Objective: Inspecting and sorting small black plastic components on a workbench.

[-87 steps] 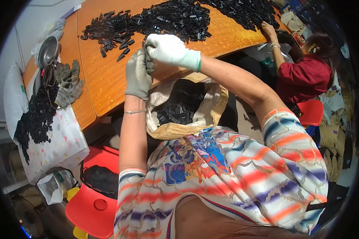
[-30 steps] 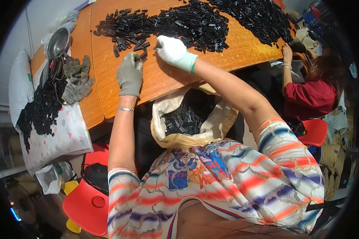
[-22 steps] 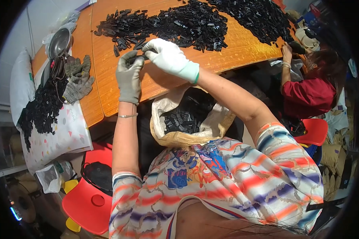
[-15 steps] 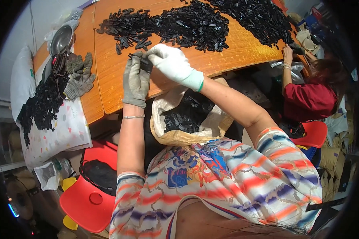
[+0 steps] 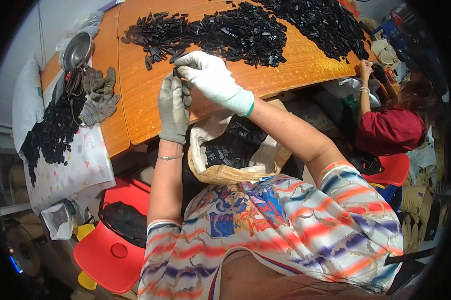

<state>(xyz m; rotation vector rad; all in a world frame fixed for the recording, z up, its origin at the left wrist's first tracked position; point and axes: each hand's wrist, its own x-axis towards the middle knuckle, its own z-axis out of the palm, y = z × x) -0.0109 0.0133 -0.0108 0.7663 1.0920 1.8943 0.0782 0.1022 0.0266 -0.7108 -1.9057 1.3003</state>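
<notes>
My left hand [image 5: 174, 107], in a greyish glove, is raised over the table's near edge with its fingers closed. Across from it, my right hand [image 5: 210, 79] in a white glove with a green-edged cuff pinches at the left fingertips. Between the two hands is a small black plastic piece [image 5: 175, 73], mostly hidden by the fingers. Below them, against my lap, an opened sack [image 5: 220, 173] with a rolled rim holds many similar black pieces [image 5: 230, 150]. Just beyond my hands lies a heap of black plastic pieces [image 5: 240, 35] on the orange wooden table [image 5: 145, 107].
Another heap [image 5: 320, 30] spreads at the far right, where a co-worker in a dark red top [image 5: 390, 131] sits. To the left are spare gloves [image 5: 99, 95], a metal bowl [image 5: 77, 50] and more black parts [image 5: 53, 130] on a patterned sheet. A red chair [image 5: 113, 252] stands at lower left.
My left hand has turned, and the black piece that showed at its fingertips is now mostly covered. My right hand has shifted slightly left. The co-worker's hands have moved a little right.
</notes>
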